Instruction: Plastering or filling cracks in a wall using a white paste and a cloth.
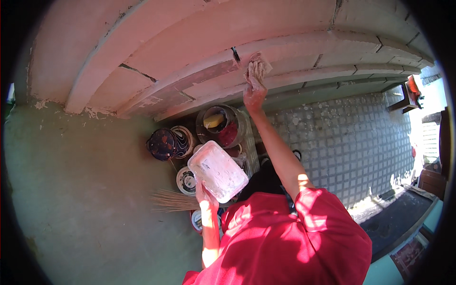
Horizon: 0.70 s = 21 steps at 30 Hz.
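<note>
My left hand (207,199) grips a white rectangular tub (218,172) by its near side. A pale, paste-like coating smears the inside of the tub. My right hand (255,83) is stretched up and away, its fingers whitened by the paste and closed round a thin, pale flat piece (267,63). That piece rests against a pinkish ledged wall (294,47), beside a short dark gap (235,53). Its exact kind is unclear, as my fingers cover most of it.
Below the tub stand a wide round container (242,124) with yellow and red things inside, a dark bucket (162,144) and a paint-stained lid (186,180). Thin broom-like sticks (173,200) lie nearby. A green wall (104,190) rises left; patterned floor tiles (342,142) spread right.
</note>
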Available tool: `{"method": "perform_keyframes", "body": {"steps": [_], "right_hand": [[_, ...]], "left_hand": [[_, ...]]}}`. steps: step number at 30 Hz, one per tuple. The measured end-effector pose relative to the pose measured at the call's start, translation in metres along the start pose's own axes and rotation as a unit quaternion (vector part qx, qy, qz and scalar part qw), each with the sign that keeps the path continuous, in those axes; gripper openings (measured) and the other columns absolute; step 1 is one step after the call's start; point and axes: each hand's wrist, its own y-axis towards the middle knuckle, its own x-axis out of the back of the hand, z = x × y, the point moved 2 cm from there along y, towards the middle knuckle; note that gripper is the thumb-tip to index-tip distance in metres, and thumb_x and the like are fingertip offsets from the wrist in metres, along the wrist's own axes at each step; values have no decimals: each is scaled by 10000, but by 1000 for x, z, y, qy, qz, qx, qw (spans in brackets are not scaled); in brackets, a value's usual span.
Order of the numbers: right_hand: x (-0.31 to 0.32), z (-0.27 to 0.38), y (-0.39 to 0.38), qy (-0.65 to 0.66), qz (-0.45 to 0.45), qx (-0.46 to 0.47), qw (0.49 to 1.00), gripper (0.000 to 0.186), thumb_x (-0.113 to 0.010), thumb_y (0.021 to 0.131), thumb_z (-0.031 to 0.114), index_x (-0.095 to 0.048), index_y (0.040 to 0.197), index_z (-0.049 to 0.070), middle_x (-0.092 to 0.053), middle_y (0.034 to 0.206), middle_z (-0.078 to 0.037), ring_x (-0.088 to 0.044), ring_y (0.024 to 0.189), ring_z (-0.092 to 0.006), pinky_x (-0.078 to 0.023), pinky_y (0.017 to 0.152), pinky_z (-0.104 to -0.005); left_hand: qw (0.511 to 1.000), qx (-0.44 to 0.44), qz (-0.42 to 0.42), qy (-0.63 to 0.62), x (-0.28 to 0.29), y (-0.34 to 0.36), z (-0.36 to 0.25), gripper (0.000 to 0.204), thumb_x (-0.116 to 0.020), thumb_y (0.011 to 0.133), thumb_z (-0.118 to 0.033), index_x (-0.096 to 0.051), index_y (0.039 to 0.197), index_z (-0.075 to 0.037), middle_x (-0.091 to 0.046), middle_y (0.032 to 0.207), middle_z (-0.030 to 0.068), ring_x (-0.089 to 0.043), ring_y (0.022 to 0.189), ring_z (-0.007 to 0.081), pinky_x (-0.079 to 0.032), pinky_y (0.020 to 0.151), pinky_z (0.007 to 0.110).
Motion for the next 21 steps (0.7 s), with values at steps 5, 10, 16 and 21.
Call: {"method": "perform_keyframes", "body": {"steps": [5,10,16,21], "right_hand": [[8,16,-39,109,126,19,986,532,-409,730,-126,-535,1231,2,-527,1249,-190,-416,1244,-365,-276,1059,-467],[35,10,6,27,-28,-31,999,465,-424,773,-72,-500,1231,-69,-517,1271,-185,-408,1250,-372,-284,1062,-434],[-2,0,-17,42,95,-13,995,499,-418,749,-104,-505,1237,-50,-517,1269,-192,-412,1244,-380,-296,1055,-417],[26,7,-35,79,102,-6,992,493,-402,763,-115,-508,1239,-42,-518,1268,-190,-406,1252,-371,-296,1052,-425]], "left_hand": [[1000,-2,6,4,12,8,0,517,-487,924,-348,-382,1329,-44,-463,1315,74,-442,1198,226,-345,1017,384],[1000,3,-14,-3,8,5,-1,523,-498,916,-356,-385,1331,-59,-466,1312,71,-440,1203,230,-346,1018,386],[1000,14,-9,-3,3,6,1,526,-497,916,-352,-379,1337,-60,-462,1318,74,-449,1198,237,-355,1016,398],[1000,11,-7,-3,11,9,-1,532,-493,915,-349,-371,1345,-62,-456,1326,75,-448,1200,240,-353,1020,404]]}}
